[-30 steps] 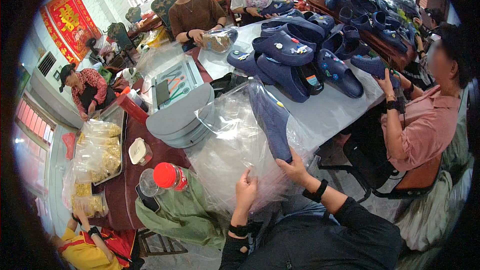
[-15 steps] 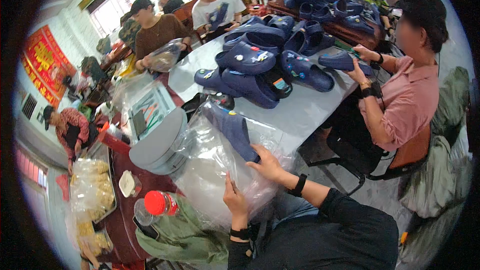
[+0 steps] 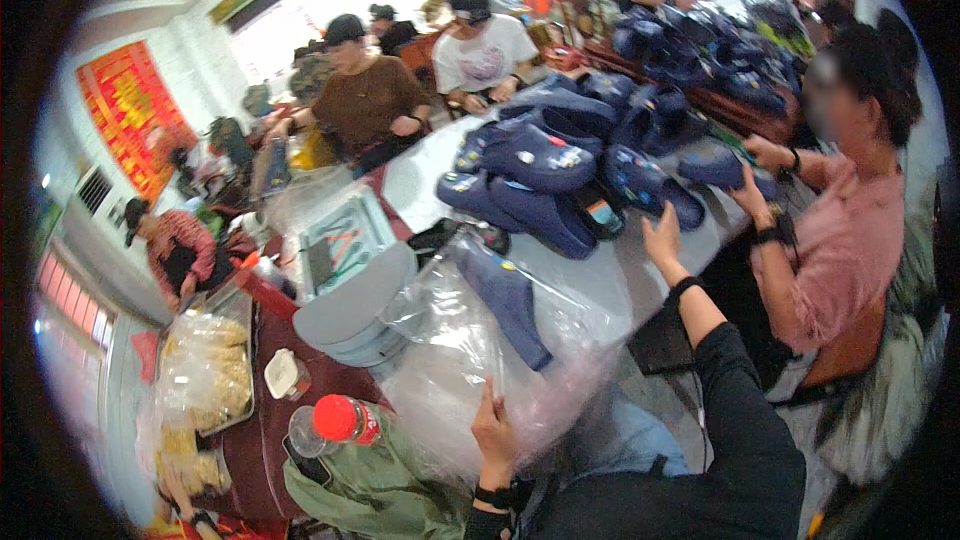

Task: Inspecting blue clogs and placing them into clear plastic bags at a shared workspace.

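My left hand (image 3: 493,437) pinches the near edge of a large clear plastic bag (image 3: 440,370). A navy foam clog (image 3: 507,302) lies in or under the clear film; which, I cannot tell. My right hand (image 3: 668,240) is stretched forward over the white table, fingers apart and with nothing in them. Closest to it is a navy clog with small charms (image 3: 652,186) at the front right of a heap of similar clogs (image 3: 545,160). Whether my fingertips touch that clog is unclear.
A grey bin (image 3: 355,315) and a tray of tools (image 3: 345,245) stand at left. A red-lidded jar (image 3: 343,420) is beside green cloth (image 3: 385,485). A co-worker in pink (image 3: 835,260) handles a clog at right; others sit across the white table (image 3: 415,180).
My right hand has let go of the clog at the bag and reached forward and right to the heap. My left hand stays at the bag. The whole view has shifted.
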The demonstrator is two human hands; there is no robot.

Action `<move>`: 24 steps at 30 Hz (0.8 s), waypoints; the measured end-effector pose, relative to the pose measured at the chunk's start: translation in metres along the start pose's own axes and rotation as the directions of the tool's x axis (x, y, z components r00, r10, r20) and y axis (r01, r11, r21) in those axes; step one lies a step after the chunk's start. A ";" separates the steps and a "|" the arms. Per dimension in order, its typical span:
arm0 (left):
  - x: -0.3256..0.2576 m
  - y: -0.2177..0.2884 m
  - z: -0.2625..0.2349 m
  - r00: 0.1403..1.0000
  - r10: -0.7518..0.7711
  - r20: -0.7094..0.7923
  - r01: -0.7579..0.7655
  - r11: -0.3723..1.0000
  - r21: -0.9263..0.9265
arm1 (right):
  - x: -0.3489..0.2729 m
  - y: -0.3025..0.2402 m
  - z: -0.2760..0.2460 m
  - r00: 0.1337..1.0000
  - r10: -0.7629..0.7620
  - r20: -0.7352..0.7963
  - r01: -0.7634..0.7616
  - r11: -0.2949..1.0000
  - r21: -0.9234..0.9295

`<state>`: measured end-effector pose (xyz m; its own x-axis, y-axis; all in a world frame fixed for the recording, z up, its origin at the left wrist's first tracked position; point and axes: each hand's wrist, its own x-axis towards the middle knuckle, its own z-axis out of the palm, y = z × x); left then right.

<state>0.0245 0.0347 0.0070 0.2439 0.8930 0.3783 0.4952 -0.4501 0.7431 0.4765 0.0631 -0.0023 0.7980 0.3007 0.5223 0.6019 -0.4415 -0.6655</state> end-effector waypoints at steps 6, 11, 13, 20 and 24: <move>-0.006 0.002 -0.003 1.000 -0.001 0.003 0.000 0.999 0.038 | 0.014 0.010 0.000 0.988 -0.006 0.151 0.056 0.943 -0.328; -0.005 0.003 -0.001 0.999 0.040 0.005 -0.040 0.999 -0.004 | -0.009 0.009 -0.018 0.966 -0.119 0.230 0.164 0.969 -0.184; -0.002 0.008 0.000 0.998 0.068 -0.018 -0.068 0.997 -0.020 | -0.031 -0.003 -0.040 0.974 -0.127 0.189 0.152 0.980 -0.125; -0.005 0.004 0.009 0.999 0.041 0.005 -0.040 0.998 -0.038 | -0.165 -0.113 -0.173 0.797 -0.593 0.112 0.498 0.751 0.434; -0.007 0.003 0.013 0.993 -0.112 0.043 0.117 0.986 -0.120 | -0.203 -0.176 -0.204 0.291 -0.774 0.562 0.419 0.631 0.653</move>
<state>0.0352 0.0268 -0.0003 0.2228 0.9373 0.2681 0.4169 -0.3402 0.8429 0.2022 -0.0927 0.1180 -0.2165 0.9044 0.3676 0.7344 0.3990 -0.5491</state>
